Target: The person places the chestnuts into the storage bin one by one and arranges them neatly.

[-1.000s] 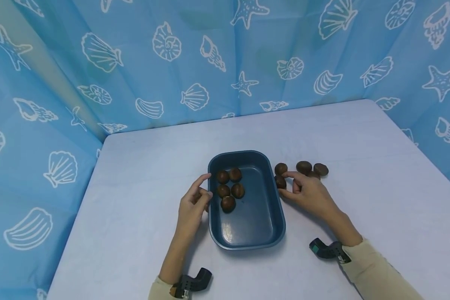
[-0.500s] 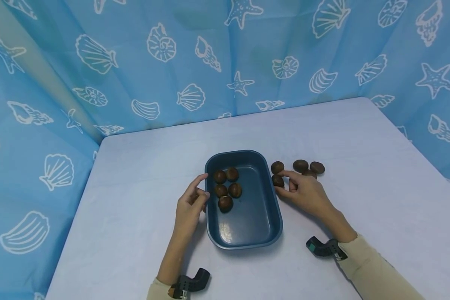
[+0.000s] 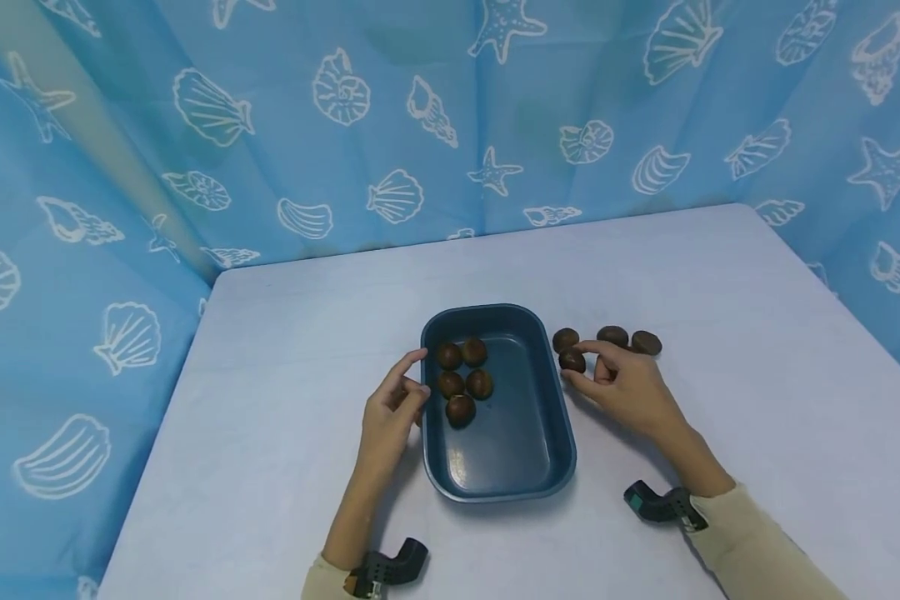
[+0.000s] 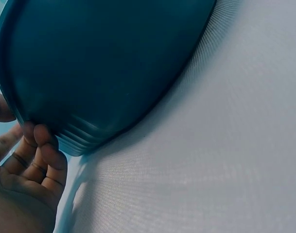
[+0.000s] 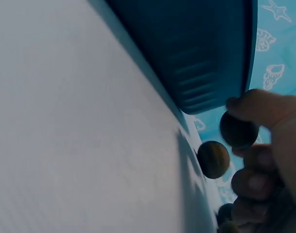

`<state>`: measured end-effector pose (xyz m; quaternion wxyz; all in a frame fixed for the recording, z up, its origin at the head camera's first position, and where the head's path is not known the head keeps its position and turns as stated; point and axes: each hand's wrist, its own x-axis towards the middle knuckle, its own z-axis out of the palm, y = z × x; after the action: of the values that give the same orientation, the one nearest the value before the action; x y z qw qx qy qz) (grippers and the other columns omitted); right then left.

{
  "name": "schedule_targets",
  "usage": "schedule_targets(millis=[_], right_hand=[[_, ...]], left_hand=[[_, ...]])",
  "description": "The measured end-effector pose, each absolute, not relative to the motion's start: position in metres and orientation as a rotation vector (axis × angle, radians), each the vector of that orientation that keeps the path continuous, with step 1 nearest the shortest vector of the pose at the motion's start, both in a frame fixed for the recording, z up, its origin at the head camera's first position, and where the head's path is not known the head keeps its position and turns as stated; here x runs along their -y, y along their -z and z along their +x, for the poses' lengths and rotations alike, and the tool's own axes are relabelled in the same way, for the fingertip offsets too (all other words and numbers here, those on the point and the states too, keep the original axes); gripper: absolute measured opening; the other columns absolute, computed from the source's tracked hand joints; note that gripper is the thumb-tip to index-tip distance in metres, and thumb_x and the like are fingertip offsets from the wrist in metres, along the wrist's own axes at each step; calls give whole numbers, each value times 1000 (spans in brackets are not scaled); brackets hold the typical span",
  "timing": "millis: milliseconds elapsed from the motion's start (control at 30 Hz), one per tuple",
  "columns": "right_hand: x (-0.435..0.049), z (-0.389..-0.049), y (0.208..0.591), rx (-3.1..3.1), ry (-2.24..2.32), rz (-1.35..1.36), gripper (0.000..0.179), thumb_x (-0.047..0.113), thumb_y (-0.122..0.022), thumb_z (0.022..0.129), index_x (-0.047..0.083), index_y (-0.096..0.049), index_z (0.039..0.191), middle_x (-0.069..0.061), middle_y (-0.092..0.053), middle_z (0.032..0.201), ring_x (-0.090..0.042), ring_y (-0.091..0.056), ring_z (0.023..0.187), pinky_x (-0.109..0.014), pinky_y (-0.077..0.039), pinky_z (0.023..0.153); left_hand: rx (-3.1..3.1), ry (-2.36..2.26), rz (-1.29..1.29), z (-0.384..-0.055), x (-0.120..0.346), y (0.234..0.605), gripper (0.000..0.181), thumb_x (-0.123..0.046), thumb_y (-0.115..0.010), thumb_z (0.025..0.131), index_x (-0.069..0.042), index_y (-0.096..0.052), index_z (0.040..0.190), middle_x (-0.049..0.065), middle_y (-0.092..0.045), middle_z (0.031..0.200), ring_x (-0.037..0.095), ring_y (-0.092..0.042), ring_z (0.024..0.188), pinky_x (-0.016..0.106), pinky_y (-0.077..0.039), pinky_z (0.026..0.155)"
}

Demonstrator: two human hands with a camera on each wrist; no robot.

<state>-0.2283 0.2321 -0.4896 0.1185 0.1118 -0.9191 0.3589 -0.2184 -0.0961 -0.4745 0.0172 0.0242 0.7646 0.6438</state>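
In the head view a dark blue rectangular tray [image 3: 499, 475] holds several brown chestnuts [image 3: 461, 411] on its left side. My left hand [image 3: 390, 412] holds the tray's left edge, thumb and index finger at the rim. The left wrist view shows its other fingers [image 4: 50, 158] bent against the outer wall. Just right of the tray, my right hand [image 3: 630, 387] pinches a chestnut [image 3: 572, 360] between thumb and index finger. In the right wrist view this held chestnut [image 5: 238, 130] is raised above the tabletop, with the other fingers curled below.
Another chestnut [image 3: 566, 339] lies beside the tray's right wall, behind the held one. More chestnuts [image 3: 647, 342] lie beyond my right hand, partly hidden by it. A white cloth covers the table [image 3: 307, 333]. Blue shell-patterned curtains [image 3: 435, 200] hang behind and at the sides.
My right hand has picked up the chestnut beside the tray and drawn it slightly away from the wall. The left hand and tray have stayed in place while the head view shifted slightly.
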Motion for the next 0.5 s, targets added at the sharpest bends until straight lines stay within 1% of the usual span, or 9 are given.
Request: schedule_targets(millis=[67,133,200,367,500], right_hand=[[-233,-227,483,2669,-1053,309,33,20,-81,85,8,-70,113,9,-46,59,-7,-42,50,-26,-39,50],[-234,-225,476,2647,-1056,307,32,21,-81,84,9,-70,112,8,-47,60,-8,-42,50,-25,-38,50],[-233,-224,469,2629,-1064,319,31,21,-81,84,9,-70,111,8,-47,61,-8,-43,51,-25,-38,50],[-225,-222,452,2622,-1119,354,29,22,-81,85,11,-70,110,8,-48,62,-9,-43,51,-25,-38,50],[-220,-218,440,2652,-1137,390,30,22,-81,85,12,-70,111,8,-47,62,-10,-43,51,-25,-38,49]], left_hand=[[-2370,-1993,90,-216,94,465,47,-5,-55,96,-15,-57,142,16,-58,88,17,-53,70,35,-48,64],[-2366,-1991,102,-214,93,457,47,-5,-55,96,-13,-57,142,13,-58,87,15,-53,70,34,-49,64],[-2365,-1992,106,-212,92,451,46,-5,-55,96,-12,-57,141,13,-58,87,14,-54,71,33,-49,65],[-2367,-2000,99,-212,96,447,47,-5,-55,96,-13,-57,142,21,-58,90,15,-54,71,29,-49,64],[-2378,-1991,92,-213,96,448,46,-6,-56,96,-15,-57,141,23,-59,90,16,-54,70,29,-48,64]])
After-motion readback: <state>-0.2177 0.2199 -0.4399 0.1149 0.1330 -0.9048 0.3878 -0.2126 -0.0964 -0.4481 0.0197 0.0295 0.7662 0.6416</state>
